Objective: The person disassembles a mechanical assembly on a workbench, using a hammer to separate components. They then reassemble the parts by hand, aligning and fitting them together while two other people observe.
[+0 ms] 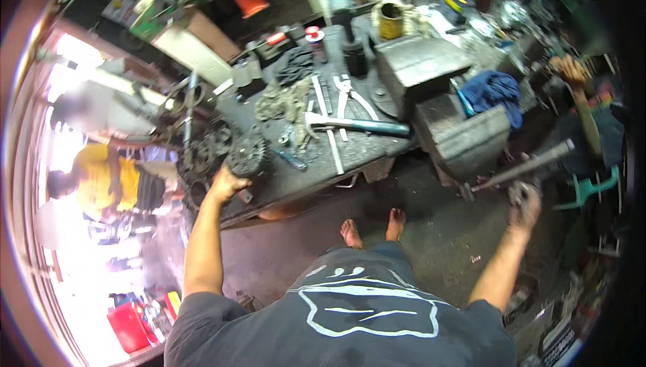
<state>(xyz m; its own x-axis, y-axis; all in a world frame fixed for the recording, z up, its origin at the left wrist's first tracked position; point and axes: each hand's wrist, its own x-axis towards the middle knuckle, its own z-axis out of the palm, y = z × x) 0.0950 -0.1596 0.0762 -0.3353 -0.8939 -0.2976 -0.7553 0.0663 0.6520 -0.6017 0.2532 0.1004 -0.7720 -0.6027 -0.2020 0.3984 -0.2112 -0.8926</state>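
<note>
- Your left grip [229, 185]: just beside the toothed gear [247, 156], which lies at its one o'clock; closure cannot be told.
- Your right grip [525, 207]: curled around a grey metal part [519, 192].
- Desk [316, 159]: claw hammer [367, 126], two o'clock from your left grip.
- Blue cloth [491, 92]: eleven o'clock from your right grip.

The hands [229, 184] are bare, the short-sleeved T-shirt [269, 337] dark grey with a wavy white outline print [369, 313]
</note>
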